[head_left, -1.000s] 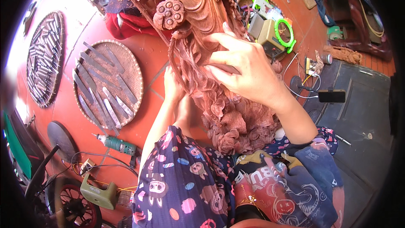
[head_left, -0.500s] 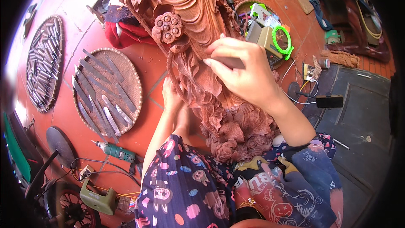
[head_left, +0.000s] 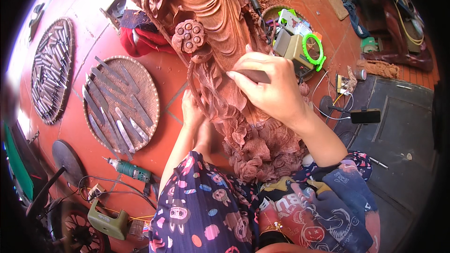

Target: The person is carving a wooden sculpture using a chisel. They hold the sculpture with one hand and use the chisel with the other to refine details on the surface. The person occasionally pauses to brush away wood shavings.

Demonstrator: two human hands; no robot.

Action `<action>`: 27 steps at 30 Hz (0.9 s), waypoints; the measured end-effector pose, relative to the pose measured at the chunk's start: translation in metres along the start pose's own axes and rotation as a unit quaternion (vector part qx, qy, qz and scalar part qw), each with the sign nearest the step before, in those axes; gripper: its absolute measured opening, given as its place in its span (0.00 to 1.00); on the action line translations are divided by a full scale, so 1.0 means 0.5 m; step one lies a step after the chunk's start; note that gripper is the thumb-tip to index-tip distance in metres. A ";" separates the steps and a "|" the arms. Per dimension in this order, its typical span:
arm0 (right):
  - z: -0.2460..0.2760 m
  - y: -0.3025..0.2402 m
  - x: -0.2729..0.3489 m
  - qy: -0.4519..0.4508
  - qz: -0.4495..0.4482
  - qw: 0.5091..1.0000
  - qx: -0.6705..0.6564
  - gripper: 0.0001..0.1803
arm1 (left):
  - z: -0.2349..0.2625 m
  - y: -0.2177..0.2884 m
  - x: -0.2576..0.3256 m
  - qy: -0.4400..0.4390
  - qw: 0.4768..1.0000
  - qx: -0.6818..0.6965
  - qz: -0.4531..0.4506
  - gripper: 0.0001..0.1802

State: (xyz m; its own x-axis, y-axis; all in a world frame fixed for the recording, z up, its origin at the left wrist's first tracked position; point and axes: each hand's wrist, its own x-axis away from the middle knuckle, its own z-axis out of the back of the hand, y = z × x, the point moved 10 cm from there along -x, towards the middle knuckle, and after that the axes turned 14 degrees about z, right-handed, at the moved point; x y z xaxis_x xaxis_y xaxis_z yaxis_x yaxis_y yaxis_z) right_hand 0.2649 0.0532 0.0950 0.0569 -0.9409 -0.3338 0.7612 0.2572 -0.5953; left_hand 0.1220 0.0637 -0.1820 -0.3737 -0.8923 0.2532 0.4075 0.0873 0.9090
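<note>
A carved reddish-brown wooden statue (head_left: pixel 211 0) leans toward my lap, with draped folds above and dense flower carving at its base. A carved lotus pod (head_left: pixel 188 36) stands out on its left side. Over the middle folds, my right hand (head_left: pixel 269 82) is closed in a pinch. Between thumb and fingers it grips a flat brown piece (head_left: pixel 255 74) like folded sandpaper, which seems to touch the wood; the fingers partly hide it. I cannot make out my left hand anywhere. Bare limbs that look like my feet (head_left: pixel 191 110) are beside the statue's left edge.
On the left, a round woven tray (head_left: pixel 154 84) holds flat metal blades; another basket (head_left: pixel 70 42) holds many metal rods. A green power drill (head_left: pixel 129 169) lies nearer. At right are a beige box-shaped device (head_left: pixel 300 55), a green ring (head_left: pixel 315 51), a phone (head_left: pixel 365 116) and cords.
The whole view has shifted a little, so things sit slightly lower. My right hand has slid slightly toward me along the carving, its grip unchanged.
</note>
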 end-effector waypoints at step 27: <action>-0.011 -0.030 0.085 0.062 0.035 0.996 -0.058 0.08 | 0.118 0.239 0.022 -0.038 0.987 0.154 -0.027 0.66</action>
State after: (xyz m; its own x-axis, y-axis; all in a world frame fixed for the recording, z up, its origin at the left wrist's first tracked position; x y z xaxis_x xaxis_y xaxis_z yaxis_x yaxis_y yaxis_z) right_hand 0.2525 0.0104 0.0859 0.0208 -0.8872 -0.4610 0.6781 0.3513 -0.6456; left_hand 0.1172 0.0904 -0.0511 -0.4547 -0.8643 0.2151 0.1172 0.1813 0.9764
